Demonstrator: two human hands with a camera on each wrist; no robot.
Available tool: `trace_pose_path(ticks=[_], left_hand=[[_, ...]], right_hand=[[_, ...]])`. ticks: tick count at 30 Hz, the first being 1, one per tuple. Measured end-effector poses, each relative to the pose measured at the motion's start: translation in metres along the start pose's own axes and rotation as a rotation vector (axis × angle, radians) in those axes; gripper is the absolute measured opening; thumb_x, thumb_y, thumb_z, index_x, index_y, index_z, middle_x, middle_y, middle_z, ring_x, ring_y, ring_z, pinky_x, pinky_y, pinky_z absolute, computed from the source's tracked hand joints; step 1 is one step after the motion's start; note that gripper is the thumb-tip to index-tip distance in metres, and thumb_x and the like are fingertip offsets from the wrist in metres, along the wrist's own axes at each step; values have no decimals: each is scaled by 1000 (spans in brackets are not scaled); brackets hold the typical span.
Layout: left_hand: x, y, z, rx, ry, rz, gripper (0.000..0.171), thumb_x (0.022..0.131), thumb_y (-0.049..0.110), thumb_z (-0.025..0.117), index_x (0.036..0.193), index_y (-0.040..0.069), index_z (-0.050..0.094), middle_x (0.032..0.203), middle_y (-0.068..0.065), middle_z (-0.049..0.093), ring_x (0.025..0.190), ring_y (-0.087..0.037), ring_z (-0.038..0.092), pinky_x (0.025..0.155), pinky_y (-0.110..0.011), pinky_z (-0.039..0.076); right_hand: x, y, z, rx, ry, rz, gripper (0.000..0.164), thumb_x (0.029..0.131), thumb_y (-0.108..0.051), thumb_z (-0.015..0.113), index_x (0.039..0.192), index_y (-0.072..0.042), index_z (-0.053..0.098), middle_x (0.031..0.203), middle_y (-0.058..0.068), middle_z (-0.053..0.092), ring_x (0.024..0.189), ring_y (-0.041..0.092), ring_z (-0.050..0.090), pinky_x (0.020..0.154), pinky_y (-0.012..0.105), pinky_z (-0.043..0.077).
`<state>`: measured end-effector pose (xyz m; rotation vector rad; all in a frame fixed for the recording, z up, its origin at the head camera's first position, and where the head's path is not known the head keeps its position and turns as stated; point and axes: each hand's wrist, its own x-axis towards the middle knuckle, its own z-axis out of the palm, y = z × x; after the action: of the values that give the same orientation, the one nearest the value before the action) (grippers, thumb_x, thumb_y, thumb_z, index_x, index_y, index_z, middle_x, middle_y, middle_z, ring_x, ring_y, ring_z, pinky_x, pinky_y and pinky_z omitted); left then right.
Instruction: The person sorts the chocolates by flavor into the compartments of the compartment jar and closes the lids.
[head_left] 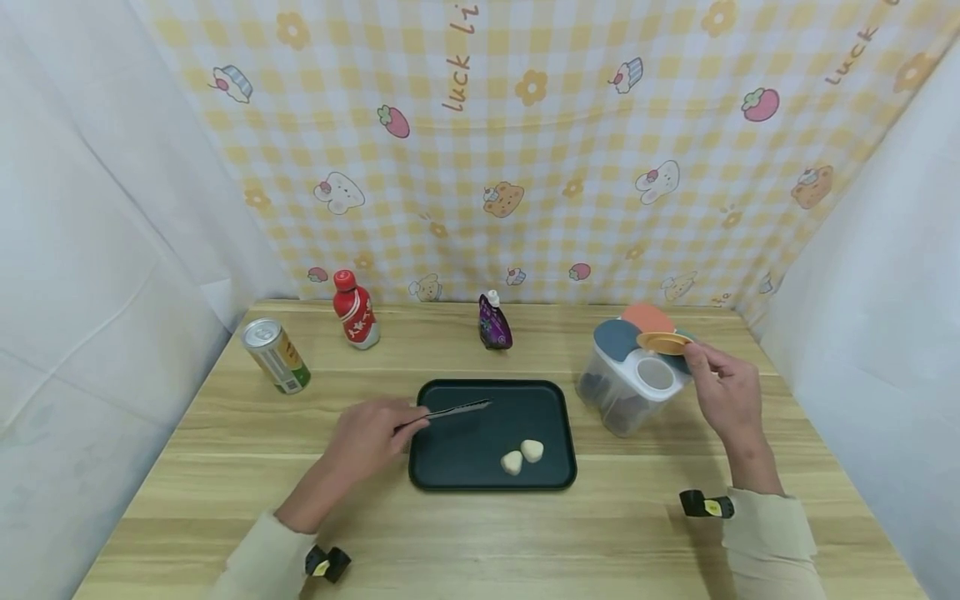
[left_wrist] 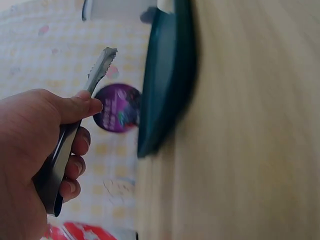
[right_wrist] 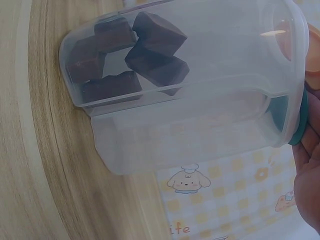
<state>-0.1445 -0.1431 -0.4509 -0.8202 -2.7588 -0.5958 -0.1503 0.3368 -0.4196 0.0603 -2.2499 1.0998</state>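
My left hand (head_left: 375,432) holds a pair of metal tongs (head_left: 463,408) over the left part of a dark tray (head_left: 465,467). In the left wrist view, thumb and fingers wrap the tongs (left_wrist: 65,155), whose serrated tips point away. Two small cream-coloured pieces (head_left: 532,451) lie at the tray's lower right. To the tray's right stands a clear storage box (head_left: 626,412) with coloured lids. At its top, my right hand (head_left: 729,392) pinches the raised yellow-orange lid (head_left: 663,342), beside an uncovered round opening. Several dark brown chunks (right_wrist: 155,35) sit inside one compartment in the right wrist view.
At the back left are a red bottle (head_left: 356,312) and a drink can (head_left: 276,357). A purple pouch with a white cap (head_left: 494,323) stands behind the tray. A patterned curtain (head_left: 480,150) hangs along the wooden table's (head_left: 495,542) back edge.
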Motion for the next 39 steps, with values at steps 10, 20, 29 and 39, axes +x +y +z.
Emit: trace_pose_path(ticks=[10,20,29,39], left_hand=[[-27,-36,0,58,-21,-30,24,92,26,81,112,13,81,96,0,74,85,-16,68,71,-39,56],[-30,-53,0,70,-98,4,29,93,33,79,116,16,80,103,1,70,90,-18,67,78,-42,56],[-29,-58,3,83,-142,20,28,94,31,79,116,14,80,99,5,66,85,-11,62,75,-37,54],[-28,-54,0,88,-172,-26,35,92,36,80,118,13,79,101,2,66,85,-12,61,73,-37,54]], right_hand=[[0,0,0,-24,2,-2,25,105,-16,63,110,4,78,109,19,74,91,-16,58,82,9,43],[0,0,0,1,-2,0,28,104,-15,64,109,10,75,106,-18,66,91,-16,59,81,9,44],[0,0,0,14,-10,-11,27,104,-14,63,108,10,75,104,-28,62,94,-15,59,81,10,44],[0,2,0,2,-3,-19,24,104,-13,64,107,5,78,106,4,76,90,-14,61,80,10,45]])
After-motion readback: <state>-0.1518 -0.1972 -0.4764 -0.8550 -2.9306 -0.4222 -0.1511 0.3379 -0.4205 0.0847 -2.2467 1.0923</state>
